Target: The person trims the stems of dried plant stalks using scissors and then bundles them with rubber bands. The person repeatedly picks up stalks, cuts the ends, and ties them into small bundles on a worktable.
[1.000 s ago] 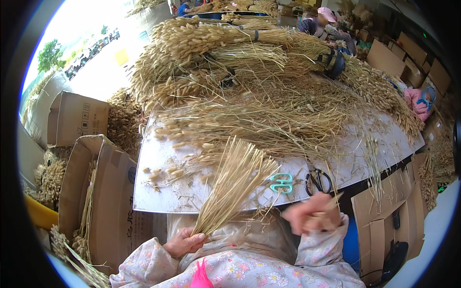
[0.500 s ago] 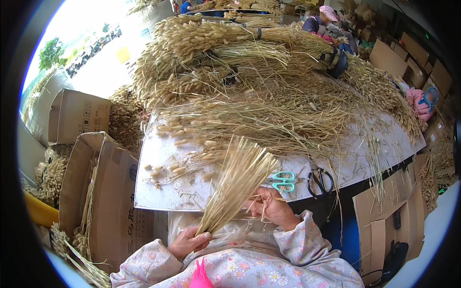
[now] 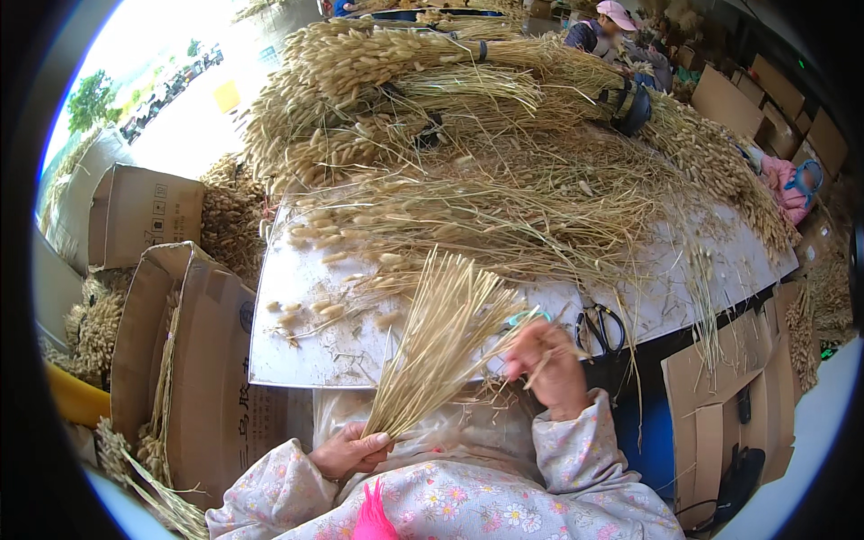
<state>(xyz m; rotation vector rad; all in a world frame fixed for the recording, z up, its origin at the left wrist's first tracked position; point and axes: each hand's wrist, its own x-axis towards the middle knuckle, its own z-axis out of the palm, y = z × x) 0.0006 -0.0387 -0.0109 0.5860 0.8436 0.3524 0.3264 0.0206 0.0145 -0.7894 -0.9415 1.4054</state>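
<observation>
Head view, looking down at a work table. The left hand [image 3: 349, 450] is closed around the lower end of a bundle of straw stalks [image 3: 441, 346], thumb over the gathered stems, just above the lap of the floral sleeves [image 3: 504, 504]. The bundle rises from this grip and fans out up and to the right, its cut tips spread over the near edge of the white table [image 3: 297, 351]. The right hand [image 3: 551, 364] is raised at the table's edge beside the fan, fingers curled together on a few thin stalks at the right side of the bundle; how many it pinches cannot be made out, since the fingers cover them. Turquoise-handled scissors [image 3: 526, 317] lie on the table touching or just behind this hand (only part of a handle shows). Black-handled scissors [image 3: 601, 326] lie just to the right, apart from the hand. The far half of the table is buried under heaps of dried grain stalks [image 3: 468, 144], some tied with dark bands, so the table's far edge is hidden. An open cardboard box [image 3: 193, 378] stands on the left of the table, with stalks inside it. Another person [image 3: 605, 27] sits beyond the heaps, mostly cut off. The picture's rim is dark and bends straight edges.
</observation>
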